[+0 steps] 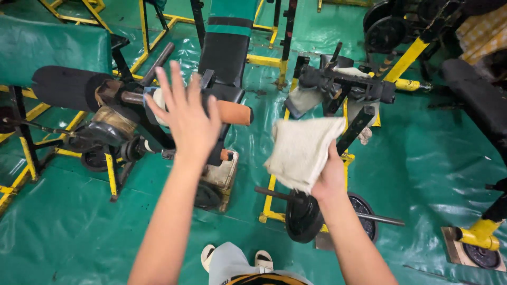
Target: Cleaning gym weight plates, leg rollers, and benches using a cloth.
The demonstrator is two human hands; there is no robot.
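Looking down from the head camera, the view took in two bare forearms reaching out over a gym floor (433, 158) covered in green sheeting. The left hand (186, 119), a little left of the frame's centre, was spread wide with all fingers apart and held nothing; its back faced the camera, and it hovered in front of an orange foam roller pad (235, 112) on a black and yellow exercise machine (121, 132). Whether the fingertips touched the machine could not be told. The right hand (330, 179), just right of centre, was closed on the lower edge of an off-white cloth (302, 150), which rose crumpled above the grip and leaned toward the frame's middle. Directly beyond the cloth, in the upper middle of the frame, stood a black padded bench (226, 50) with a green band across it, and to its right a dark machine arm (343, 84) on a yellow frame. Below the right hand, near the lower centre, a bar carrying black weight plates (303, 216) lay on the floor. A green padded rest (53, 50) filled the upper left corner. At the bottom edge, the person's grey trouser leg and pale sandals (264, 259) showed.
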